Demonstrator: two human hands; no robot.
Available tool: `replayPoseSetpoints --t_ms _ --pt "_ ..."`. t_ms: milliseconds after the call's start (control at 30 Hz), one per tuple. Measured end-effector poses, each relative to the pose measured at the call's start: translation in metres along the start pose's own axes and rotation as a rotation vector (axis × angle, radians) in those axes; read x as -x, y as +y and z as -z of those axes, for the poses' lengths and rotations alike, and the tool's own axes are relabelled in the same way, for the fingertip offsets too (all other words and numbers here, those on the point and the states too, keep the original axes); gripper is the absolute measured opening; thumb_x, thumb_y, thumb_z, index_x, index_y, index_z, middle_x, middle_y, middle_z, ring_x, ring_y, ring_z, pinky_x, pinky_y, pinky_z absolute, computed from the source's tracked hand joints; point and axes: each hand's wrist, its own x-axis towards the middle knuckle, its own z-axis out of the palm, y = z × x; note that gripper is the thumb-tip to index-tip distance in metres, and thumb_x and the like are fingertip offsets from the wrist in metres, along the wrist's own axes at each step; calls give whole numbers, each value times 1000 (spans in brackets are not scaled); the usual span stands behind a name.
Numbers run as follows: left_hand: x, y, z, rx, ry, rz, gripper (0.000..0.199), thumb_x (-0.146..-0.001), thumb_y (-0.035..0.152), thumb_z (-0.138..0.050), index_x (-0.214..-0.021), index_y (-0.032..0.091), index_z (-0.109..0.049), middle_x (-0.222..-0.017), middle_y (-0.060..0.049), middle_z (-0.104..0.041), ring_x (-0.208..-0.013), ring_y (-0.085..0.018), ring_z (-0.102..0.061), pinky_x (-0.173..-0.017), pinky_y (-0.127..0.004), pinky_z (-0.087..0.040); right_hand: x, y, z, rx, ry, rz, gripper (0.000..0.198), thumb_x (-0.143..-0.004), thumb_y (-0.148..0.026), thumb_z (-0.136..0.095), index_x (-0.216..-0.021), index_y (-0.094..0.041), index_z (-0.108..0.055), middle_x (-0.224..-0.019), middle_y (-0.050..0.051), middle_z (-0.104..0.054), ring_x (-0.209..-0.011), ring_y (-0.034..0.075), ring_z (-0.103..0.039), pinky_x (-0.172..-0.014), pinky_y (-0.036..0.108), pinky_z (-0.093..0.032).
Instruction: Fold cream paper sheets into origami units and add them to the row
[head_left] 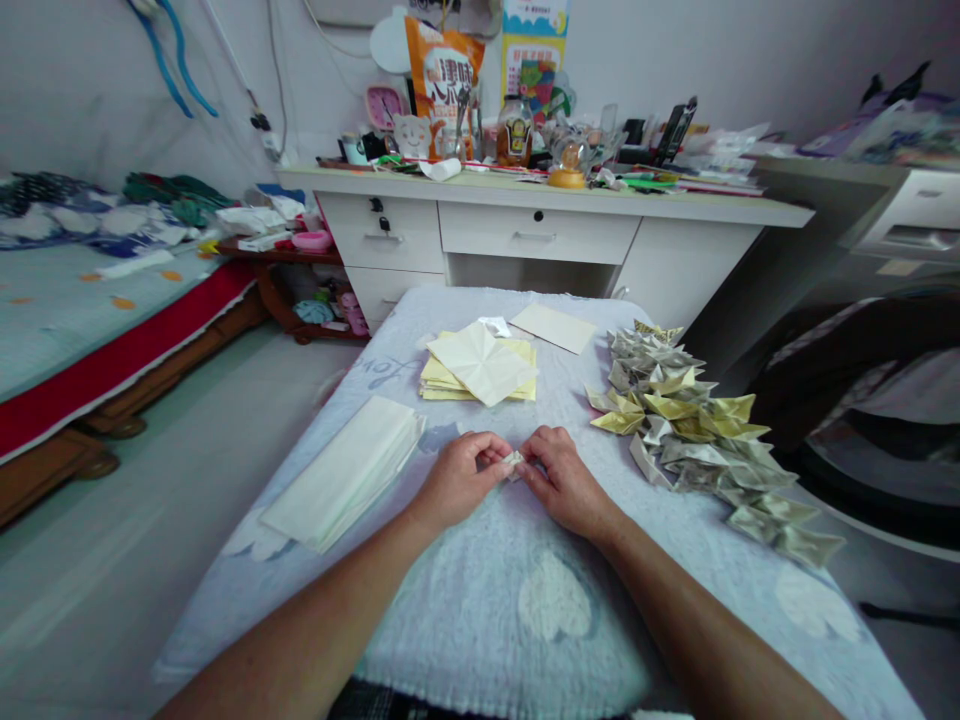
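Between my two hands, over the middle of the cloth-covered table (450,590), is a small folded piece of paper (514,462), pale and mostly hidden by fingers. My left hand (466,474) pinches its left side with thumb and fingertips. From the right, my right hand (562,478) pinches the other side. Beyond the hands lies a stack of yellow paper (435,378), topped by a creased cream square sheet (486,362). Folded paper pieces (697,430), grey and yellow with pointed tips, form a long pile on the right.
Long pale sheets (349,470) lie stacked at the left, and a cream card (553,327) at the far edge. Behind stands a white desk (540,232) crowded with jars and packets. A bed (127,310) is at the left, a washing machine (892,380) at the right.
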Motion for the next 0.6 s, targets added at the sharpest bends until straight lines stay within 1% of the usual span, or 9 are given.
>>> replayPoseSetpoints --t_ms 133,233,333,433,600 --pt "-1 -1 2 44 -20 -2 8 -73 17 -62 -81 15 -65 -74 0 -64 -71 -13 -57 -68 -24 -44 0 0 2 -51 7 29 15 -88 -33 -57 -85 -18 -58 -86 5 -56 -84 20 -46 -76 34 -35" --pt "-1 -2 3 49 -28 -8 9 -74 18 -62 -81 15 -65 -75 0 -64 -71 -13 -56 -68 -24 -44 0 0 3 -108 -14 46 20 -90 -37 -56 -85 -19 -61 -83 4 -57 -82 18 -48 -76 33 -35" --pt "-1 -3 3 60 -39 3 9 -73 19 -62 -81 14 -64 -75 0 -64 -70 -13 -55 -67 -24 -43 -2 -1 4 -169 -37 62 26 -92 -39 -52 -80 -19 -63 -78 3 -59 -80 17 -50 -76 33 -35" --pt "0 -2 3 75 -48 12 10 -73 20 -63 -81 14 -64 -74 0 -63 -70 -12 -55 -67 -24 -43 -3 -2 4 -224 -27 84 30 -93 -39 -51 -75 -19 -63 -73 2 -59 -76 16 -51 -76 32 -35" --pt "-2 2 3 118 -86 12 13 -73 19 -64 -85 14 -65 -75 0 -61 -72 -12 -54 -69 -24 -42 -2 3 3 -299 6 22 31 -91 -39 -53 -69 -19 -60 -71 1 -57 -75 16 -50 -74 31 -35"
